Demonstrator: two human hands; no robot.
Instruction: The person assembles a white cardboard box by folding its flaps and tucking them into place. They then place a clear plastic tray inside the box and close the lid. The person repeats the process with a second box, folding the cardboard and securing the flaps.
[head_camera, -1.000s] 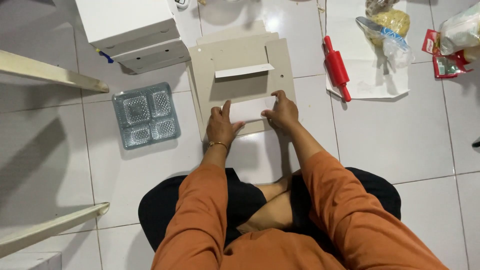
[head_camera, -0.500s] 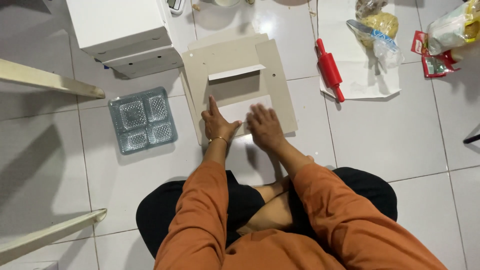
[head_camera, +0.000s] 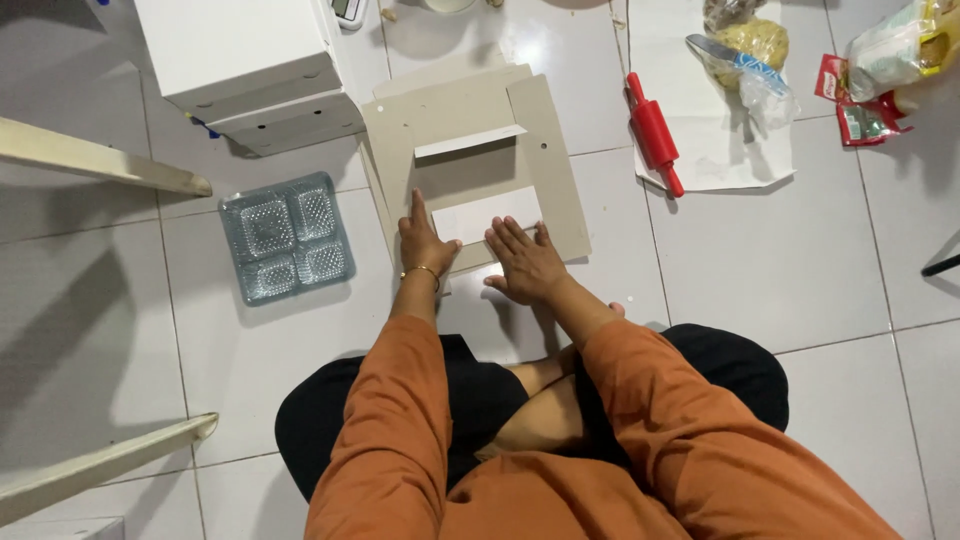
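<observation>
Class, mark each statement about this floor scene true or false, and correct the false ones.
1. Both hands press flat on the grey cardboard sheet. True.
2. The red rolling pin lies left of the cardboard. False: it lies to the right.
3. The clear plastic tray has four compartments. True.
4. The left hand holds the tray. False: it rests on the cardboard, apart from the tray.
5. The right hand wears a bracelet. False: the left wrist does.

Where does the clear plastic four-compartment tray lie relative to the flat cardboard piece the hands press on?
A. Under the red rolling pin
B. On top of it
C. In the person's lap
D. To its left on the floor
D: the clear plastic tray lies on the tiles left of the cardboard piece, apart from both hands.
</observation>
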